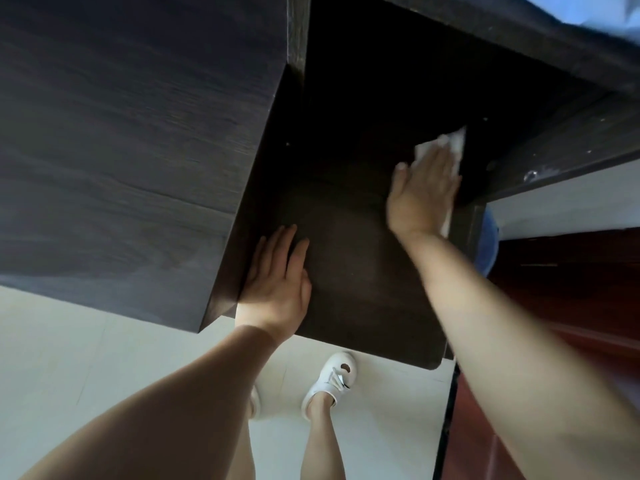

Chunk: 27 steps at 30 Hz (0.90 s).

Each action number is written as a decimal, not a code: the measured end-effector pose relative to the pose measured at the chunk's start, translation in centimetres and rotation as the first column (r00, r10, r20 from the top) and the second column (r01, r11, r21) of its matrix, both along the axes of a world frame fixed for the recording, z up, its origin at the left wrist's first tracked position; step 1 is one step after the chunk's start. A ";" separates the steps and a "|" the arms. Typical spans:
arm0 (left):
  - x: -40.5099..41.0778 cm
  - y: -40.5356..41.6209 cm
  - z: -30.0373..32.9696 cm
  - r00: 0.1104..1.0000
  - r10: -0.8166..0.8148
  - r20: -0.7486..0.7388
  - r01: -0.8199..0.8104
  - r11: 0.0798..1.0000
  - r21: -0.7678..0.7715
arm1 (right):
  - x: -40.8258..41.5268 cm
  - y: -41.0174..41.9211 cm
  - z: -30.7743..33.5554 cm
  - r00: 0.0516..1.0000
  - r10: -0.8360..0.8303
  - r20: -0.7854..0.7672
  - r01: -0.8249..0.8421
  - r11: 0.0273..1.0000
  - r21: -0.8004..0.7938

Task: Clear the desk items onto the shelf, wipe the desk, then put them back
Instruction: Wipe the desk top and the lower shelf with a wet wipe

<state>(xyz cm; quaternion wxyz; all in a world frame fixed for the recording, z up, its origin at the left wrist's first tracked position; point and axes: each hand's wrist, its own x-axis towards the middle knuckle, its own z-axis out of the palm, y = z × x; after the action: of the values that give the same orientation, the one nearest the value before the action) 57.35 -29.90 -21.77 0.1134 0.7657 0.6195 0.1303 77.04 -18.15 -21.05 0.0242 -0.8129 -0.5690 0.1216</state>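
Observation:
A dark wooden desk surface (349,258) fills the middle of the head view, set lower than a raised dark block (131,140) on its left. My right hand (424,192) lies flat on a white cloth (450,147) at the desk's far right, pressing it against the wood; the cloth shows past the fingertips and along the hand's right side. My left hand (277,285) rests flat on the desk's near left corner, fingers together, next to the raised block. No desk items are in sight.
A dark frame piece (554,140) runs along the desk's far right side. Pale floor tiles (69,358) lie below, with my white shoes (332,379) under the desk's front edge. Reddish-brown wood (571,289) and a blue object (490,244) stand to the right.

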 end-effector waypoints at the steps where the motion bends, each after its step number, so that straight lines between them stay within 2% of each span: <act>1: 0.0 0.0 0.0 1.000 0.002 0.010 -0.002 1.000 0.004 | -2.0 -1.2 -0.1 0.994 0.106 -0.014 -0.106 0.994 0.020; 2: 0.1 0.0 0.0 1.000 0.003 0.022 -0.003 1.000 0.008 | -3.8 -2.4 -0.1 0.954 0.297 -0.039 -0.296 0.955 0.038; 4: 0.1 0.1 0.0 0.999 0.006 0.035 -0.006 1.000 0.014 | -4.9 -3.1 0.2 0.720 0.693 -0.040 -0.694 0.720 0.003; 5: 0.0 0.0 0.0 0.999 0.007 0.033 -0.008 1.000 0.015 | -4.1 -1.9 0.5 0.610 0.792 -0.033 -0.793 0.610 -0.017; 6: 0.0 0.1 -0.1 1.000 0.006 0.025 -0.006 1.000 0.016 | -2.6 -0.2 0.5 0.578 0.816 -0.018 -0.816 0.578 -0.015; 7: 0.0 0.0 -0.1 1.000 0.004 0.013 -0.004 1.000 0.012 | -0.9 1.4 0.3 0.630 0.777 -0.008 -0.777 0.630 -0.004; 8: 0.0 -0.1 -0.1 1.000 0.003 0.005 -0.003 1.000 0.004 | 1.0 2.9 0.1 0.743 0.669 -0.005 -0.669 0.743 0.007; 9: -0.1 0.0 0.0 1.000 0.002 0.001 -0.002 1.000 -0.001 | 2.9 4.3 0.0 0.865 0.502 -0.010 -0.502 0.865 0.021; 10: -0.1 0.0 0.1 1.000 -0.001 -0.003 0.001 1.000 -0.007 | 4.5 5.0 -0.2 0.948 0.318 -0.023 -0.318 0.948 0.026; 11: 0.0 0.0 0.2 1.000 -0.006 -0.007 0.006 1.000 -0.011 | 5.3 4.9 -0.3 0.985 0.171 -0.032 -0.170 0.985 0.031; 13: -0.1 0.1 0.2 1.000 -0.011 -0.016 0.011 1.000 -0.011 | 4.7 3.5 -0.5 0.998 0.055 -0.034 -0.054 0.998 0.035; 15: -0.1 0.1 0.2 1.000 -0.012 -0.012 0.012 1.000 -0.012 | 3.4 -0.3 -0.4 0.996 0.087 -0.016 -0.086 0.996 0.025; 21: -0.1 0.0 0.0 1.000 -0.004 0.015 0.004 1.000 -0.014 | 3.7 -15.7 1.0 0.925 0.377 0.046 -0.370 0.922 -0.116; 24: -0.1 0.0 0.0 1.000 -0.009 0.030 0.009 1.000 -0.002 | 5.6 -14.1 0.9 0.881 0.472 0.033 -0.461 0.872 -0.165; 27: -0.1 -0.2 0.2 1.000 0.009 0.028 -0.009 1.000 -0.025 | 6.2 -8.9 0.7 0.934 0.357 0.034 -0.348 0.924 -0.157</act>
<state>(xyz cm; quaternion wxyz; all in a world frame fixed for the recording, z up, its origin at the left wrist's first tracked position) 57.24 -30.15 -21.53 0.1312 0.7595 0.6229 0.1337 83.28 -27.08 -20.34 -0.0761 -0.7003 -0.6956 0.1409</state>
